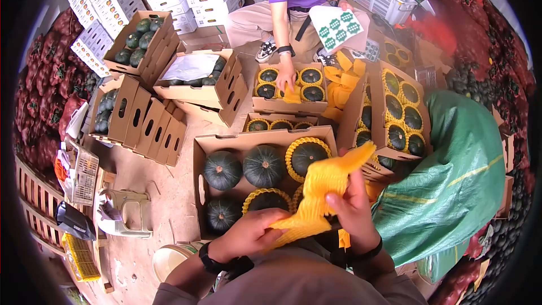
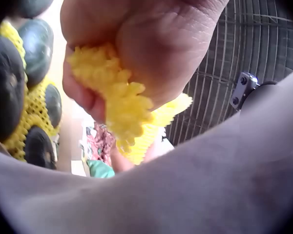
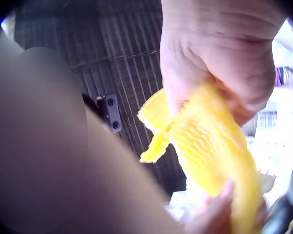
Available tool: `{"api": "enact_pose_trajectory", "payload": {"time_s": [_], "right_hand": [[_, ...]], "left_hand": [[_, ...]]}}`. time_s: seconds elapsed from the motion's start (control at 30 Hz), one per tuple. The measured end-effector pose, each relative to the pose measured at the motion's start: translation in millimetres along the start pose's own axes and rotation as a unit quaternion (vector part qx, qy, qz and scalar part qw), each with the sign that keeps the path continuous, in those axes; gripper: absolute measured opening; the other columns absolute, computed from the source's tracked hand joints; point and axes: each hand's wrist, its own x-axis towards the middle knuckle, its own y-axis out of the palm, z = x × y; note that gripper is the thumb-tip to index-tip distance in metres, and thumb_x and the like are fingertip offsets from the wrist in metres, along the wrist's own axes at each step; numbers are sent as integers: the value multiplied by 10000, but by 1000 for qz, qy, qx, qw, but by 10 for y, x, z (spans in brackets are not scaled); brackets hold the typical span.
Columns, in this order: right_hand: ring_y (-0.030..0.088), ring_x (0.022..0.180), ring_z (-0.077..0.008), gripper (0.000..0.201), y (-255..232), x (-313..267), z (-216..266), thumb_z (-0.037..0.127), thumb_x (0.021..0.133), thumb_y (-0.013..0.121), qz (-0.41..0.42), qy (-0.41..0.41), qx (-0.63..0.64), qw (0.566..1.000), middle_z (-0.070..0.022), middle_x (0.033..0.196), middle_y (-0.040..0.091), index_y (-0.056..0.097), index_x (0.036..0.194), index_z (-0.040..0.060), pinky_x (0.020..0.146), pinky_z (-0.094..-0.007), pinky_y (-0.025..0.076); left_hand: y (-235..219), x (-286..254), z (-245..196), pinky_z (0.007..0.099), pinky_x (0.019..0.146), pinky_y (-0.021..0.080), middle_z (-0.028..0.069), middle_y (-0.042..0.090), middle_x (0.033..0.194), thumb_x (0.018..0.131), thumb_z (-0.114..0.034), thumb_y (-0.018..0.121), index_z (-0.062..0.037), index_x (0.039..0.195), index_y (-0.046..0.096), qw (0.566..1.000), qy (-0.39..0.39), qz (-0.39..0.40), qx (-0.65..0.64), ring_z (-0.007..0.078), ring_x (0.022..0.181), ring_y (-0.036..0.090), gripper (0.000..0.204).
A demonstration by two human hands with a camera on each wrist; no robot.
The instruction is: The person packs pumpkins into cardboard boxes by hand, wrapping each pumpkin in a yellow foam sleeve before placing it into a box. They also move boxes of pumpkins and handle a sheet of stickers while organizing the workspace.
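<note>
Apparently light, soft netting, gripped by left hand and right hand
Best held by ends, near carton's right edge

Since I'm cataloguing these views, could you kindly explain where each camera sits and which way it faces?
Head: worn on the head, facing forward and down at green squashes in a box; left hand, right hand and forearms show.
Left wrist: on that wrist, facing the yellow netting; left hand shows.
Right wrist: on that wrist, facing the netting; right hand shows.
Head and left wrist share the squashes.
</note>
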Motion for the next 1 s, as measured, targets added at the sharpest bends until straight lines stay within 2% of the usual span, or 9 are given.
{"api": "enact_pose_trajectory", "payload": {"time_s": [0.1,0.2,0.3,0.37,0.4,0.67,0.77,0.87,1.0], "right_hand": [[501,1172,-237,535,-234,135,-339,129,825,677,-89,10,-332,939,-132,1149,594,458,1309,69,957,-365,405],[502,1096,-343,361,-277,62,-560,203,773,698,-80,-120,-678,721,-175,1186,517,631,1105,77,915,-379,416],[485,1121,-355,318,15,34,-265,185,807,663,-185,-185,-592,762,-174,1265,459,630,1099,62,930,-383,408],[571,1027,-278,224,137,19,-187,150,919,538,12,-138,-303,943,-163,1114,579,621,1086,26,902,-351,433],[607,950,-236,231,284,-46,-183,149,964,475,93,15,-153,984,-145,1004,625,618,1094,22,853,-308,451],[588,897,-168,293,453,65,-232,69,812,661,253,38,-213,943,-84,967,588,576,1090,34,797,-275,451],[520,865,-98,350,593,163,-446,70,764,725,-12,-59,-123,991,-10,926,520,489,1021,42,763,-261,437],[467,759,-72,214,675,157,-541,74,847,633,-38,-126,-29,991,-1,878,488,439,935,48,687,-217,402],[521,770,-83,30,563,276,-623,25,912,476,-155,-84,39,984,-15,841,516,474,935,44,706,-222,448]], "left_hand": [[-31,-330,102,352,763,492,135,615,1004,905,-152,586,-36,1091,556,984,-136,-94,-71,312,894,631,221],[-19,-544,307,339,729,493,136,617,949,919,-170,586,-27,1052,573,972,-143,-143,-117,290,836,638,196],[-78,-512,316,335,698,497,129,610,882,905,-161,605,-26,1040,580,986,-24,-167,12,280,767,626,192],[-52,-444,223,344,664,491,127,590,833,877,-185,643,-23,976,583,987,-27,-157,26,290,733,609,199],[-44,-412,179,349,647,488,126,580,808,863,-197,661,-22,944,584,988,-28,-151,33,295,716,600,208],[-174,-231,95,351,496,444,72,524,666,674,-396,798,-63,612,503,963,99,-174,182,264,545,543,449],[-85,-20,-219,355,868,447,147,527,1077,606,-327,855,-48,1135,604,847,51,-432,306,279,1017,532,649],[62,23,-211,363,952,398,169,486,1159,632,-223,839,-35,1297,508,958,73,-278,-17,313,1088,486,767],[-118,-86,255,253,796,458,-3,620,938,960,-102,522,16,1019,596,855,63,-131,-498,60,915,544,152]]}}
